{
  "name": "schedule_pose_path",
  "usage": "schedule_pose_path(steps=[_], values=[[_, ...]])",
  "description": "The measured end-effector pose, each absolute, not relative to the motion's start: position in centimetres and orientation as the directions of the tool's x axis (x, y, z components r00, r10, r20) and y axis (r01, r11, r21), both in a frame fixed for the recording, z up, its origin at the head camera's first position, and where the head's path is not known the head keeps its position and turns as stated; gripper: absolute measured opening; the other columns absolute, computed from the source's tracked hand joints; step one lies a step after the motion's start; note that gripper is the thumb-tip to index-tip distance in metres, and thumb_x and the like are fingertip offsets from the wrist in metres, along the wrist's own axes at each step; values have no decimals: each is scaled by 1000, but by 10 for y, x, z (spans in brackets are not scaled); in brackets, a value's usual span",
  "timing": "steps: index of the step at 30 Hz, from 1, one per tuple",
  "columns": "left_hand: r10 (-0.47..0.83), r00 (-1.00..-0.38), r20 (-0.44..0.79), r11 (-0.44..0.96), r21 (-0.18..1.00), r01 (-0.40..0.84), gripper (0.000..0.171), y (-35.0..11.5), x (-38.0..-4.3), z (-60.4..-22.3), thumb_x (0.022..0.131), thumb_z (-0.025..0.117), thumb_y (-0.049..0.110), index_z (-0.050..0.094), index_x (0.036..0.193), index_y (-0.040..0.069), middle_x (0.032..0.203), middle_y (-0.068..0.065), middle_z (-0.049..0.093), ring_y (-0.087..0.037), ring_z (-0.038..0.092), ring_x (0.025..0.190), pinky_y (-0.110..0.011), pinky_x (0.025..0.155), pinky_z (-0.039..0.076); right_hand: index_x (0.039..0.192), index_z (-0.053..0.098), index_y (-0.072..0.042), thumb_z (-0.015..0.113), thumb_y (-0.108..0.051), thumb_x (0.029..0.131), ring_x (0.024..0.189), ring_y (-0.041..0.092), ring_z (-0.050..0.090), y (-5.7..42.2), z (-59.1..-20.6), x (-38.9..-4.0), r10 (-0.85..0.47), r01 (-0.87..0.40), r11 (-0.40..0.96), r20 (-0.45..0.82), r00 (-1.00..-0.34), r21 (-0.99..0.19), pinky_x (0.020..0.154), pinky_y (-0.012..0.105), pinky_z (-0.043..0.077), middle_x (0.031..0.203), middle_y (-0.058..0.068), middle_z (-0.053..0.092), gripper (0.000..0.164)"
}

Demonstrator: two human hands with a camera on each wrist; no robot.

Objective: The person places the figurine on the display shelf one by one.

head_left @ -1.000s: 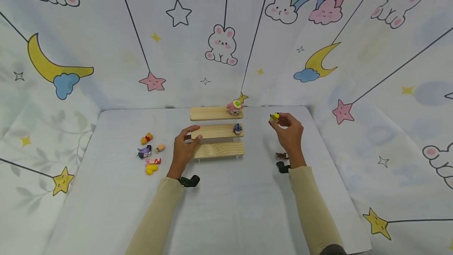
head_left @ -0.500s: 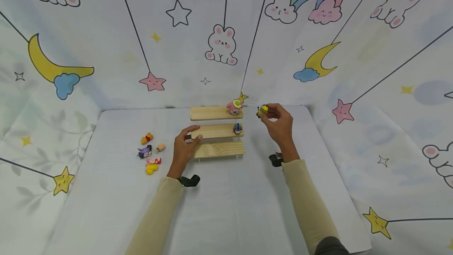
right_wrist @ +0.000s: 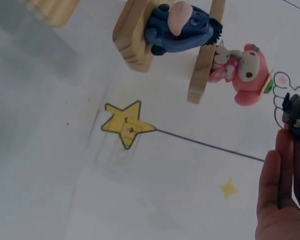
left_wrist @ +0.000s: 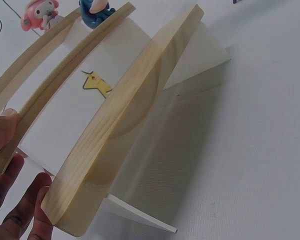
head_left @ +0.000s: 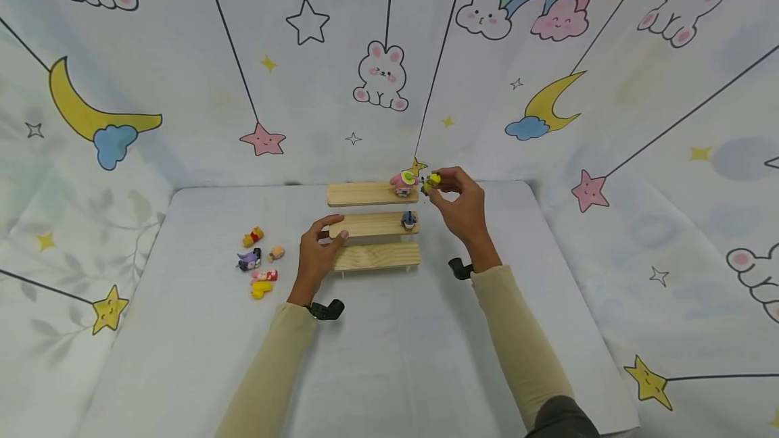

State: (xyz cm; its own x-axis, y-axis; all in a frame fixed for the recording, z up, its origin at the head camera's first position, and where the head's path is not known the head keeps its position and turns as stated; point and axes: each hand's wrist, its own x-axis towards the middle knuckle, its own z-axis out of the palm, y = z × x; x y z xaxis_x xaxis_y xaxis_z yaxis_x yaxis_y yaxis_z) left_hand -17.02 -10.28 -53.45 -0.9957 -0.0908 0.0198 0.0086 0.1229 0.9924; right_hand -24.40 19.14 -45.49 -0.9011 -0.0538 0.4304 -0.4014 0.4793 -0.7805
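My left hand (head_left: 315, 255) grips the left end of the middle board of a three-step wooden shelf (head_left: 371, 225), thumb on top and fingers below, as the left wrist view shows. My right hand (head_left: 459, 208) pinches a small yellow and dark figurine (head_left: 431, 183) just right of the top board. Close beside it, a pink hooded figurine (head_left: 403, 184) sits on that board's right end. A blue donkey figurine (right_wrist: 180, 29) sits on the right end of the middle board. In the right wrist view the held figurine is partly cut off by the frame edge.
Left of the shelf lie several small figurines: a yellow bear in red (head_left: 252, 237), a purple and black one (head_left: 249, 260), a peach-coloured one (head_left: 276, 253), a pink and red one (head_left: 265, 276) and a yellow one (head_left: 261, 289). A patterned cloth backdrop (head_left: 341, 100) rises behind the table.
My right hand has carried the yellow and dark figurine leftward and away from me, from the table's right side to beside the top board. The left hand keeps its grip on the shelf.
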Motion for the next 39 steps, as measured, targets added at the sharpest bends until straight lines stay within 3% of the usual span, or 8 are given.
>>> schedule_pose_path(steps=[7,17,25,33,39], values=[[-89,-996,29,117,993,19,40,-103,-170,-535,93,71,17,64,132,10,144,-11,53,-48,50,119,-42,90,46,122,64,-11,74,-22,90,100,12,65,176,-450,-245,-96,-433,456,441,-892,-777,92,38,52,116,-4,68,35],[-91,-995,47,129,991,35,40,-104,-169,-534,93,71,18,64,132,11,145,-11,52,-47,52,119,-44,90,46,122,65,-18,76,-13,88,100,19,64,152,-443,-253,-160,-499,410,479,-863,-763,91,43,52,114,1,68,36],[-90,-995,33,130,991,21,41,-103,-169,-536,94,71,18,63,133,12,145,-11,52,-45,52,119,-46,91,46,123,65,-22,74,-15,90,101,11,62,139,-444,-264,-255,-547,416,484,-837,-726,87,47,50,110,-5,67,35],[-91,-995,36,131,991,24,41,-103,-170,-538,93,71,19,63,133,13,144,-9,52,-42,54,117,-43,90,47,123,66,-24,73,-19,92,109,23,59,128,-444,-275,-325,-551,470,445,-834,-690,84,36,55,116,-5,66,33],[-93,-995,41,133,991,29,41,-102,-169,-536,93,71,19,63,133,12,144,-10,53,-40,55,115,-41,88,47,122,68,-20,74,-18,90,109,20,55,121,-448,-282,-362,-529,518,388,-847,-672,87,33,54,116,-5,66,32]])
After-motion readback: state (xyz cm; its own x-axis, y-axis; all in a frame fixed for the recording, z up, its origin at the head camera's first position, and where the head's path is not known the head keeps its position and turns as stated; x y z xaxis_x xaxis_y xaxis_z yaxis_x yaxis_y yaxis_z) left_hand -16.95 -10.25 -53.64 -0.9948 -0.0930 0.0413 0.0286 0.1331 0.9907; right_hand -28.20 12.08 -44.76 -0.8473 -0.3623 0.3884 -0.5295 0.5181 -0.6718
